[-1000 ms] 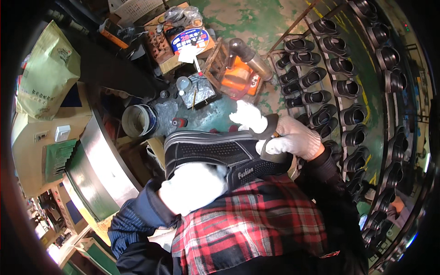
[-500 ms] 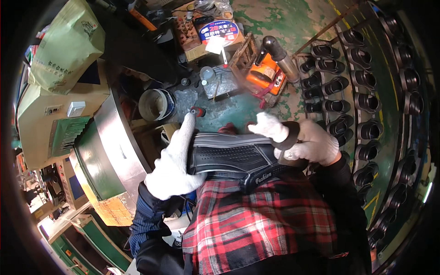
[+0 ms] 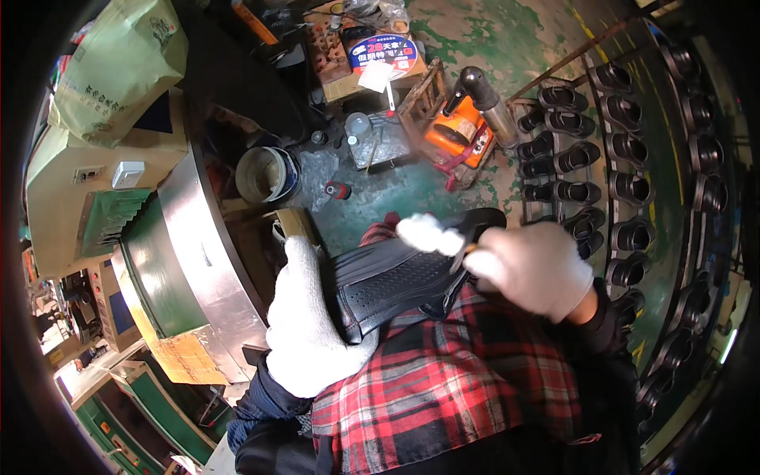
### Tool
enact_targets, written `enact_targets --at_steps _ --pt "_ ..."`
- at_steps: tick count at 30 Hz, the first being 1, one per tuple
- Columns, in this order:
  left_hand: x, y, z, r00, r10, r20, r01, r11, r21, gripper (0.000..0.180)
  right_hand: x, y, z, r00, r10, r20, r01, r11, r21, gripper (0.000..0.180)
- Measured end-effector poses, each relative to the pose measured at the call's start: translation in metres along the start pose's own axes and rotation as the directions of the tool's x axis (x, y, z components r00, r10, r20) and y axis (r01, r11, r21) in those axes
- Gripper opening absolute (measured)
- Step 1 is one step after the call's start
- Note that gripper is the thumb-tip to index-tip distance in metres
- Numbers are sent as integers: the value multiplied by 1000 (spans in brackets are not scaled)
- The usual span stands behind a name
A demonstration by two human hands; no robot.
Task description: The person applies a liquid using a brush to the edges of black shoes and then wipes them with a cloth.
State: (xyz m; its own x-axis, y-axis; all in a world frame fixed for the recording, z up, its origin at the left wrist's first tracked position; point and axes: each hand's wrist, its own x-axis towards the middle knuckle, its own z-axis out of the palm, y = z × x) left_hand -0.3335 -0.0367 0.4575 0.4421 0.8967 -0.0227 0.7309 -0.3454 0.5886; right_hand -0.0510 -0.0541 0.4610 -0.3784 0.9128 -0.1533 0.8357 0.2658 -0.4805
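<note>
A black perforated shoe [image 3: 396,281] lies across my lap, tilted up toward the right. My left hand [image 3: 305,328], in a white knit glove, grips its left end, thumb along the upper side and fingers below. Over its right end, my gloved right hand [image 3: 534,269] is closed and slightly blurred. From its fingertips a small tool with a white fluffy head [image 3: 430,234] points left, just above the shoe; a bit of its handle shows. Fingers hide part of the shoe's right end.
Racks of black shoes [image 3: 629,146] stand at the right. Ahead are an orange machine [image 3: 455,133], a bucket [image 3: 265,176], a small red-and-black bottle [image 3: 337,190] and a low stand with a clear container [image 3: 358,125]. A metal-edged machine [image 3: 206,253] stands close on the left.
The shoe has turned, its right end swinging up and away from me. My right hand has come off the strap area, and the fluffy head has shifted left and down.
</note>
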Motion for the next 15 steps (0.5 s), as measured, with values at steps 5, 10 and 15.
enact_targets --at_steps 5,10,15 --pt "-8 -3 5 993 -7 -117 -2 997 -81 97 3 -4 8 1000 -25 13 25 999 -26 18" --pt "1 12 -7 991 -111 69 114 993 -32 109 6 -16 8 998 -18 -59 20 999 28 32" --pt "-2 8 -11 967 -205 153 214 976 -45 108 -6 26 12 992 -121 44 129 921 -368 15"
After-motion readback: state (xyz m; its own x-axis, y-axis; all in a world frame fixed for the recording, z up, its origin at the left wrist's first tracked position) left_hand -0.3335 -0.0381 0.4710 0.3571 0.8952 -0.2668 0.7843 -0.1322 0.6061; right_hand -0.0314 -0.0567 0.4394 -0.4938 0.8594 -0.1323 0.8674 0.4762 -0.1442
